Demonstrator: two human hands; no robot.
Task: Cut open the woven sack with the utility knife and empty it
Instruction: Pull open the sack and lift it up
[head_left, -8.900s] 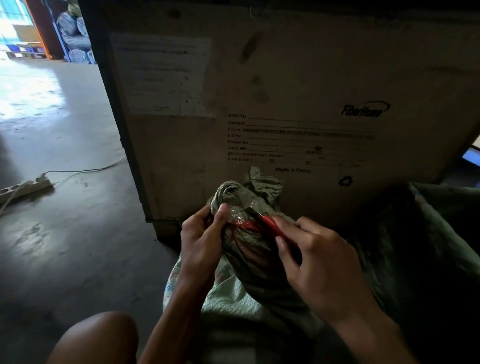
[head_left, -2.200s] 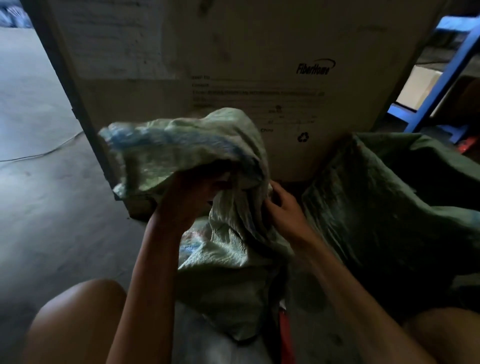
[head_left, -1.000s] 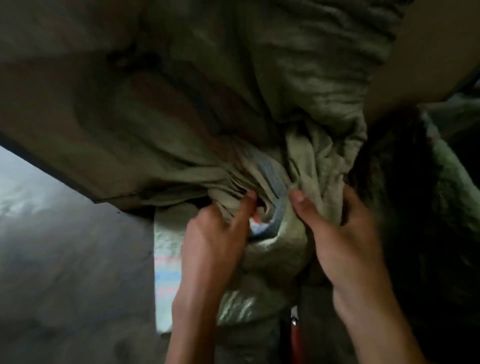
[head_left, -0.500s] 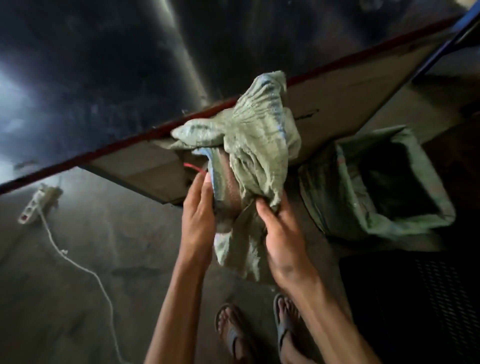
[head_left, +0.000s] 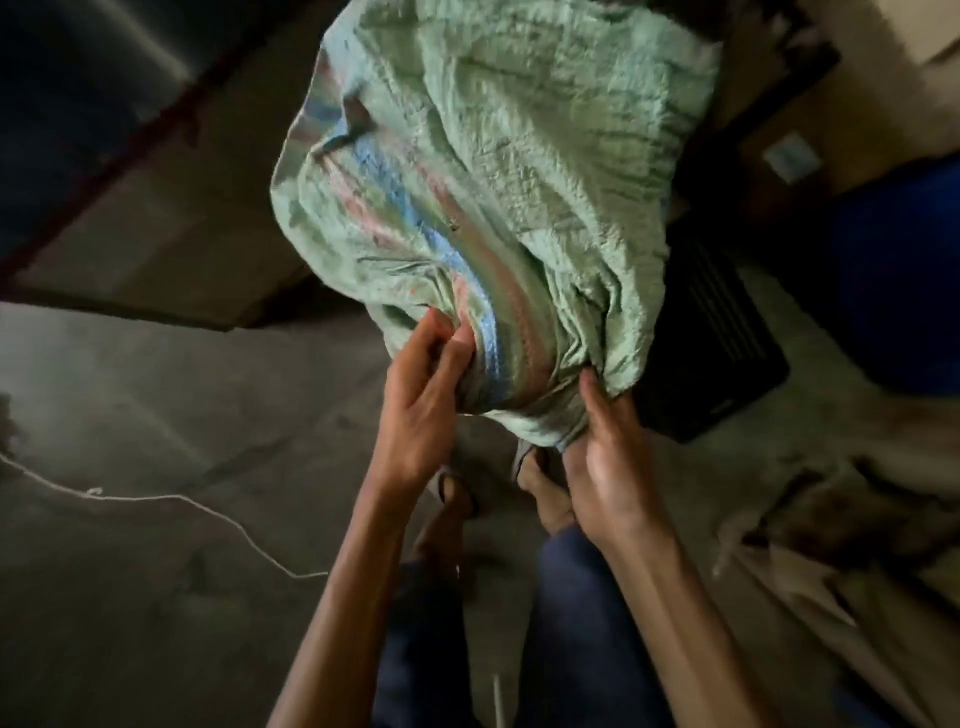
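A pale green woven sack (head_left: 509, 171) with blue and pink stripes hangs in the air in front of me, bulging above my hands. My left hand (head_left: 423, 400) grips a bunched fold at its lower left edge. My right hand (head_left: 610, 457) grips the lower right corner. The sack spreads over a black slatted crate (head_left: 722, 353) on the floor behind it. The utility knife is out of sight.
A large cardboard box (head_left: 156, 244) lies at the upper left. A white cord (head_left: 166, 504) runs across the concrete floor at left. A blue container (head_left: 898, 291) stands at right, crumpled material (head_left: 831, 525) lies at lower right. My feet (head_left: 498, 493) are below the sack.
I have lifted the sack higher and swung it right, over the black crate. It now spreads wide above my hands instead of hanging bunched. The open green bag has left the view.
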